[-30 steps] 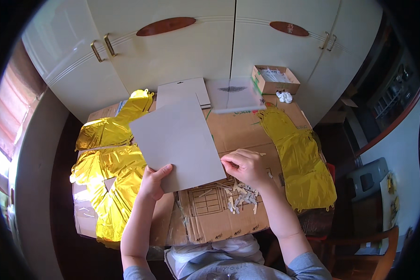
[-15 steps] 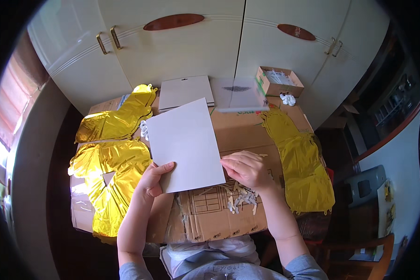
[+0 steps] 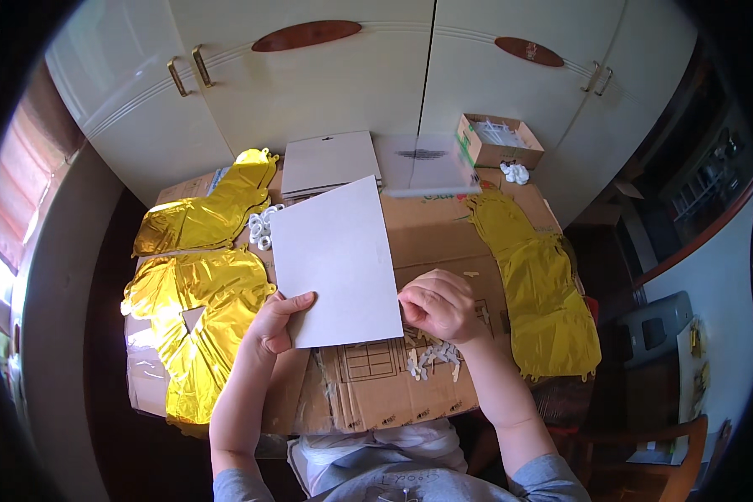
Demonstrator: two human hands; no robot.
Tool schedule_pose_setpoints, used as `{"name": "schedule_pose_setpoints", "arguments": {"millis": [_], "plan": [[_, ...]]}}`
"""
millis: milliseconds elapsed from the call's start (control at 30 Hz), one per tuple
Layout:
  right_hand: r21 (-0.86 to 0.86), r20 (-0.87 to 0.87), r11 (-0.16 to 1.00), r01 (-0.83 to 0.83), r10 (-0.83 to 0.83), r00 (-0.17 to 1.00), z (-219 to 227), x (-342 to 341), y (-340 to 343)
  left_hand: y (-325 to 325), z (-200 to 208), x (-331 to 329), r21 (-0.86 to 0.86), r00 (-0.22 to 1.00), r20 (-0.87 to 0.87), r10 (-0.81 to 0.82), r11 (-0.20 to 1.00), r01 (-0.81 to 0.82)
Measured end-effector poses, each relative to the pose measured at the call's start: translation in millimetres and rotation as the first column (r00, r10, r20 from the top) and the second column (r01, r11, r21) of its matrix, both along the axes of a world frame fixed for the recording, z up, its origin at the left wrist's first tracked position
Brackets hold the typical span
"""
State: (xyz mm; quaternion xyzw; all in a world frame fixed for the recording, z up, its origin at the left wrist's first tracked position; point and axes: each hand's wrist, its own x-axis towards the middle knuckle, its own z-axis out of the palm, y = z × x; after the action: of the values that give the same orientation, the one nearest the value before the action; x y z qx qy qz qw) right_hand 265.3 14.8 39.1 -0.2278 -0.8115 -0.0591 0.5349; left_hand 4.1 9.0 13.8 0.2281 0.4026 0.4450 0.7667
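My left hand grips a blank white card by its lower left corner, thumb on top. The card is held tilted above the cardboard-covered table. Beside the card's right edge, my right hand is closed with its fingertips pinched together. Whatever is between those fingertips, if anything, cannot be made out. Small pale strips lie in a loose pile below the right hand, partly behind the card. White rolls or rings sit by the card's left edge.
Flat gold foil pieces lie at the left, and another gold foil piece at the right. At the back are stacked grey boards, a clear plastic packet, a box of white sticks and a crumpled white bundle.
The card has shifted slightly to the right, uncovering more of the white rings. My right fingers have curled in tighter near its edge.
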Motion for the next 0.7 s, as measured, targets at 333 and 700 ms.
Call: {"name": "schedule_pose_setpoints", "arguments": {"millis": [333, 700], "plan": [[-0.011, 0.012, 0.999, -0.035, 0.035, 0.999, 3.3, 1.8, 2.6, -1.3, 6.9, 1.1, 0.020, 1.000, 0.019, 0.009, 1.000, -0.009], [0.093, 0.007, 0.995, 0.018, -0.019, 1.000, 8.8, 1.8, -4.5, -6.1, 6.9, 6.8, 0.005, 1.000, 0.006, -0.006, 1.000, 0.006]]}}
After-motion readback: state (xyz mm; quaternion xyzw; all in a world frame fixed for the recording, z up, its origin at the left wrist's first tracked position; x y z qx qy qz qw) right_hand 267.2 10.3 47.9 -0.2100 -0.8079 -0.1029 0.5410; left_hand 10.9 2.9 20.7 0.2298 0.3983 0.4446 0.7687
